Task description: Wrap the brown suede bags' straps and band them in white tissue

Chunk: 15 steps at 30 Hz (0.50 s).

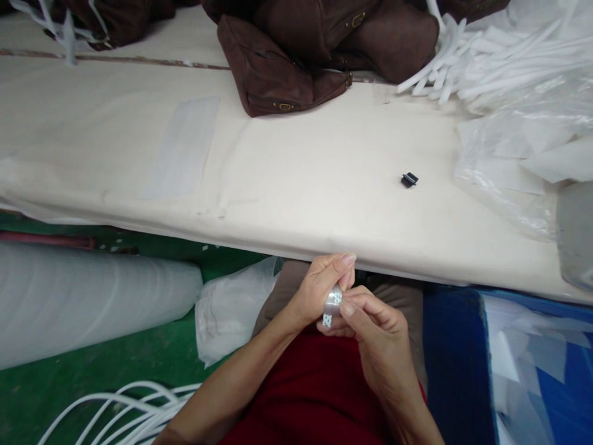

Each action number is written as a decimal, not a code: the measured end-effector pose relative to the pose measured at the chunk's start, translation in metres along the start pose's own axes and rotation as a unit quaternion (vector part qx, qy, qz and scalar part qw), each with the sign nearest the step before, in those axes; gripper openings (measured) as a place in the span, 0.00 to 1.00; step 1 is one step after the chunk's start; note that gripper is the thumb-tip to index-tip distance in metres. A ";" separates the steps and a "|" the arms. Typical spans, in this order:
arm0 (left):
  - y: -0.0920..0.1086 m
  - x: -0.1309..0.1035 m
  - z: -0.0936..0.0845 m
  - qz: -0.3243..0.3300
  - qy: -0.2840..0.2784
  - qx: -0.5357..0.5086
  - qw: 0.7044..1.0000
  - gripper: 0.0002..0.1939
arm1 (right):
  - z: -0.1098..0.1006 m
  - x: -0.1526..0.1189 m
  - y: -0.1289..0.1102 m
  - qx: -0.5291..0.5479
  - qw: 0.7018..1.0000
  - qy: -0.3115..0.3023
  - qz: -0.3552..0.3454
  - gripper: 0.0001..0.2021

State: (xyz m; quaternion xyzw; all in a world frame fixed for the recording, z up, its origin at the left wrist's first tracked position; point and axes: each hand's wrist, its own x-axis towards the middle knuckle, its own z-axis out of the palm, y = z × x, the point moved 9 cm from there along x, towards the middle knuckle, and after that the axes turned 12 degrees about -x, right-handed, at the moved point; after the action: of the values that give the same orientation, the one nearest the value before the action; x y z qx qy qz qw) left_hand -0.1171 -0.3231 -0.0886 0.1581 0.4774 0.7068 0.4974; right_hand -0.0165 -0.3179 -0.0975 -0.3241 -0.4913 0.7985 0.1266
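Just below the table's front edge, over my lap, my two hands meet. Between them is a small clear band with pale blue-and-white marks (332, 306), curved like a roll of tape. My left hand (319, 287) is closed, its thumb laid along the bent fingers, against the band's upper left side. Thumb and fingers of my right hand (377, 318) pinch the band's right side. Some fingertips are hidden behind it. On the table, a small black clip-like piece (409, 180) lies apart from both hands.
Brown leather-look bags (287, 80) are piled at the back of the pale table (296, 179). White cords (509, 55) and clear plastic bags (514, 173) lie at the right. Below stand a large wrapped roll (92, 296) and a blue bin (456, 358) with white scraps.
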 end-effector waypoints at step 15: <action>-0.009 -0.005 0.003 -0.038 -0.032 0.079 0.996 0.26 | -0.004 -0.001 0.005 -0.012 1.000 0.009 0.026 0.10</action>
State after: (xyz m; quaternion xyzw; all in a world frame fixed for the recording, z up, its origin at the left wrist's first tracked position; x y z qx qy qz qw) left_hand -0.1082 -0.3251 -0.0935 0.2013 0.5210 0.6424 0.5248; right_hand -0.0125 -0.3178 -0.1021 -0.3457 -0.4906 0.7927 0.1064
